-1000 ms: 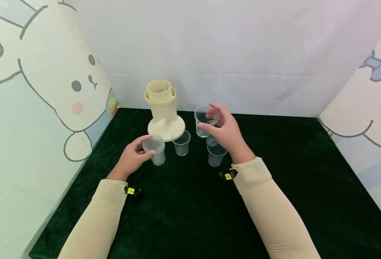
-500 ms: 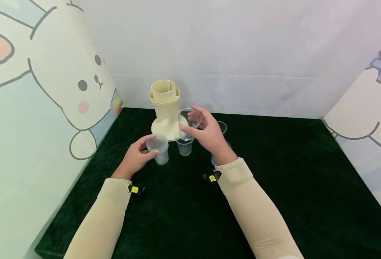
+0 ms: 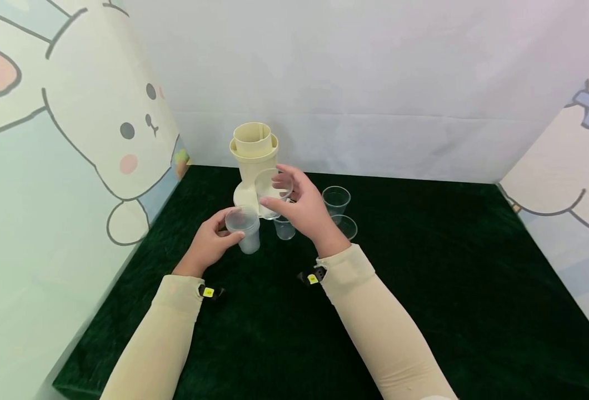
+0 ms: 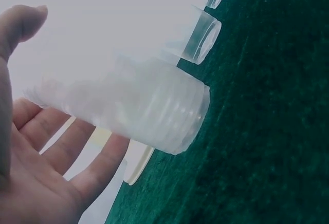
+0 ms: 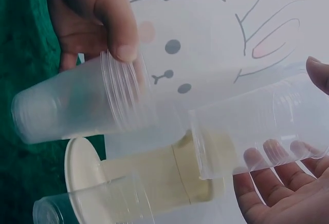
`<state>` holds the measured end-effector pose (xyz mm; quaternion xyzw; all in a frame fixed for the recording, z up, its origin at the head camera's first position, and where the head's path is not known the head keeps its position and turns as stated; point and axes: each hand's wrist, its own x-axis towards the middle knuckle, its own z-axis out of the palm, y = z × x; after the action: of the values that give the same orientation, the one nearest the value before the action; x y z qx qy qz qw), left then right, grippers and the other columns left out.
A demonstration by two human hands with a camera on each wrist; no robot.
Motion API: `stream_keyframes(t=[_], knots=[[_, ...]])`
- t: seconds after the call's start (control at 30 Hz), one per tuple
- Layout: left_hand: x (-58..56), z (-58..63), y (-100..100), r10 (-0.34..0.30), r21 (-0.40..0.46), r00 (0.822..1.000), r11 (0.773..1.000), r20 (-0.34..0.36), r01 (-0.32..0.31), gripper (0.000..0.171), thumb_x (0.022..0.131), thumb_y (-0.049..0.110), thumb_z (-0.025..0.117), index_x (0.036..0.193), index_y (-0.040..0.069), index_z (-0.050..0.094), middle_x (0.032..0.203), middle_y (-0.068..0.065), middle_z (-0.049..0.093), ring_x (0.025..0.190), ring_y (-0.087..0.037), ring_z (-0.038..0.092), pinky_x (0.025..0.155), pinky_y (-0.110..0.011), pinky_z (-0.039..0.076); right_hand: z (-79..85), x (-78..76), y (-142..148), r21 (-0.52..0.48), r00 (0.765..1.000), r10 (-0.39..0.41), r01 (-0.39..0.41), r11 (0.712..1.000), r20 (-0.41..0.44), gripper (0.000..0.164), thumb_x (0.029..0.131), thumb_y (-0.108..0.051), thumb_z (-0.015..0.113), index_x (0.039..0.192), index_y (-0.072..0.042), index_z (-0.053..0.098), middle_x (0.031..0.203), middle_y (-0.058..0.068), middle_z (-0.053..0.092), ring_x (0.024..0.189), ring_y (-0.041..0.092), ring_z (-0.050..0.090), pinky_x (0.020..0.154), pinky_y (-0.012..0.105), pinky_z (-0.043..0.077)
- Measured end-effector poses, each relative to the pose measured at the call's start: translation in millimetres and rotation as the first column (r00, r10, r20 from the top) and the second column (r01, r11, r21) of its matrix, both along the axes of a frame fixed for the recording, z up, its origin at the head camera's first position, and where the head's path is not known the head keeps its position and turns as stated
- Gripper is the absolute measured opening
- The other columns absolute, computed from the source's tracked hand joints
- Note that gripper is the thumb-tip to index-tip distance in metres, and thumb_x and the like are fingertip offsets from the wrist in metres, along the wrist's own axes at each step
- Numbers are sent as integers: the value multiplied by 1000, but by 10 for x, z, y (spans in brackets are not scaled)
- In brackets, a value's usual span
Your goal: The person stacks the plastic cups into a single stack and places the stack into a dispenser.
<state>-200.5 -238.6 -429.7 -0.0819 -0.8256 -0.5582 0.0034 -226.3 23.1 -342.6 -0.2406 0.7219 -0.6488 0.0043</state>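
Observation:
In the head view my left hand (image 3: 206, 244) holds a stack of nested clear plastic cups (image 3: 248, 239), rims upward. Several layered rims of the stack show in the right wrist view. My right hand (image 3: 307, 214) grips another clear plastic cup (image 5: 257, 116) between thumb and fingers, raised just right of the stack. Below that hand, one clear cup (image 3: 285, 230) stands on the table, partly hidden by the fingers and the held cup. Two more cups, a far one (image 3: 337, 201) and a nearer one (image 3: 347, 226), stand to the right, the nearer partly covered by my wrist.
Behind the hands stands a cream plastic holder (image 3: 256, 161) with a round base and a double tube top. A dark green cloth (image 3: 424, 278) covers the table. A white sheet (image 3: 374, 66) closes off the back, with cartoon-printed panels (image 3: 89, 155) at the sides.
My right hand has moved left with its cup, toward the stack and in front of the holder. The two right-hand cups show more now. My left hand keeps its hold on the stack.

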Motion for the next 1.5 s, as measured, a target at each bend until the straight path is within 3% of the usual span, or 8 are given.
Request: stream_keyframes(t=[0.23, 0.5, 0.87, 1.13, 1.5], knots=[[149, 252, 97, -18, -11, 1000, 1000, -2, 18, 60, 99, 20, 72, 152, 6, 46, 148, -17, 51, 132, -34, 50, 109, -56, 43, 40, -4, -156, 51, 1000, 5, -4, 999, -17, 74, 90, -38, 82, 152, -20, 47, 137, -2, 62, 123, 8, 58, 105, 39, 46], [169, 292, 114, -13, -21, 1000, 1000, 13, 13, 59, 100, 20, 71, 151, 6, 46, 147, -18, 51, 131, -35, 51, 109, -56, 44, 60, -3, -304, 80, 999, 39, -38, 996, -10, 76, 90, -36, 82, 154, -18, 46, 138, -2, 61, 123, 9, 58, 106, 42, 47], [-9, -15, -26, -8, -27, 1000, 1000, 5, 8, 65, 98, 28, 73, 155, 18, 44, 147, -11, 53, 133, -30, 52, 108, -56, 45, 85, -8, -490, 156, 995, 90, -96, 983, 46, 77, 91, -40, 80, 155, -20, 42, 142, 3, 57, 126, 14, 53, 106, 41, 46], [-10, -18, -32, -15, -8, 1000, 1000, -15, 15, 66, 97, 34, 75, 154, 20, 46, 144, -9, 55, 130, -29, 54, 107, -55, 45, -23, -27, -539, 146, 992, 113, -121, 982, 63, 75, 92, -36, 79, 155, -21, 41, 140, -4, 57, 127, 10, 53, 108, 35, 44], [-7, -40, -16, -14, -9, 1000, 1000, -17, 14, 63, 99, 25, 72, 155, 15, 45, 149, -11, 53, 130, -28, 55, 104, -51, 50, -180, -24, -554, 162, 985, 112, -132, 978, 128, 80, 91, -40, 79, 158, -22, 39, 145, -5, 55, 133, 15, 50, 110, 44, 43]])
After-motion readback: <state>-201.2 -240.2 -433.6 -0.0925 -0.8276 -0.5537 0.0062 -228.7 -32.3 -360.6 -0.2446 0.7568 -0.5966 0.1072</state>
